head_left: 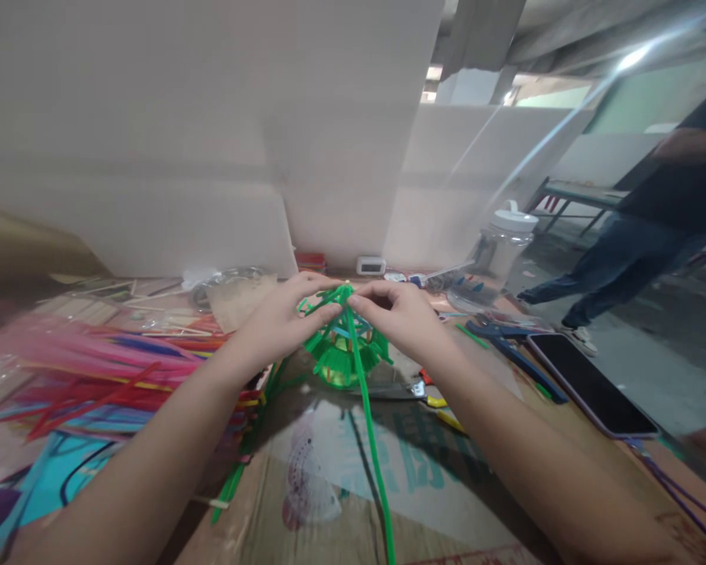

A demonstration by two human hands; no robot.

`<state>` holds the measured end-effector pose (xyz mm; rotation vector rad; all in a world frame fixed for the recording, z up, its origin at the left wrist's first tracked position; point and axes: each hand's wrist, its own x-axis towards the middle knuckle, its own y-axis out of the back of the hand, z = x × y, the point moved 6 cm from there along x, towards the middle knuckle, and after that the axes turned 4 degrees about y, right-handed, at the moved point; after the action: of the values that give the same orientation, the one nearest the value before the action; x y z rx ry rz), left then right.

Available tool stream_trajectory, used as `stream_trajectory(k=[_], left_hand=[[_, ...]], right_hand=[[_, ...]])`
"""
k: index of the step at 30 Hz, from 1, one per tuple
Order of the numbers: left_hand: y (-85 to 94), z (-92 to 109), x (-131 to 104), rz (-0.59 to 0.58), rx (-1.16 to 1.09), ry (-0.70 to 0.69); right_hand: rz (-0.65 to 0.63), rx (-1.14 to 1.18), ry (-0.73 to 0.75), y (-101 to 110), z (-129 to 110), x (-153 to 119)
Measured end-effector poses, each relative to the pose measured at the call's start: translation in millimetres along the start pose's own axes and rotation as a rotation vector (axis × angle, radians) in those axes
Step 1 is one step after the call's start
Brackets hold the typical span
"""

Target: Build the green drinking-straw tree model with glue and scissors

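Note:
A green tiered structure (341, 362) made of fuzzy stems stands at the middle of the table. My left hand (291, 314) pinches its narrow top from the left, thumb and fingers pressed in. From the right my right hand (397, 314) closes its thumb and fingertips on the same top. A long green stem (368, 416) runs from the top down toward the front edge. Just behind my right forearm, scissors (415, 390) with yellow and red handles lie beside the structure's base.
Bundles of colored stems (118, 369) cover the left side. At right are a clear bottle (491, 255), blue-handled pliers (521, 357) and a phone (591, 384). A small white device (370, 266) sits by the back panel. A person (653, 196) stands beyond the table.

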<state>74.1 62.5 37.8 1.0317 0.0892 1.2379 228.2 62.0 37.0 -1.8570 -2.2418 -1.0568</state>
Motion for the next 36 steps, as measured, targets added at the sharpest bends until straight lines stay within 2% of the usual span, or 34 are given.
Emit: stream_trajectory(k=[6, 17, 24, 30, 33, 36], left_hand=[[0.9, 1, 0, 0.008, -0.012, -0.010], [-0.6, 0, 1, -0.008, -0.005, 0.022], [0.8, 1, 0, -0.005, 0.025, 0.058], [1.2, -1, -2, -0.020, 0.035, 0.058], [4.0, -5, -3, -0.017, 0.022, 0.046], [4.5, -11, -4, -0.055, 0.033, 0.048]], right_hand=[[0.019, 0.067, -0.021, -3, 1, -1], [0.056, 0.055, -0.035, -3, 2, -1], [0.158, -0.100, 0.017, 25, -2, -10], [0.088, -0.173, 0.035, 39, 2, -31], [0.033, -0.186, 0.018, 33, 4, -45], [-0.093, -0.209, -0.007, 18, 4, -56]])
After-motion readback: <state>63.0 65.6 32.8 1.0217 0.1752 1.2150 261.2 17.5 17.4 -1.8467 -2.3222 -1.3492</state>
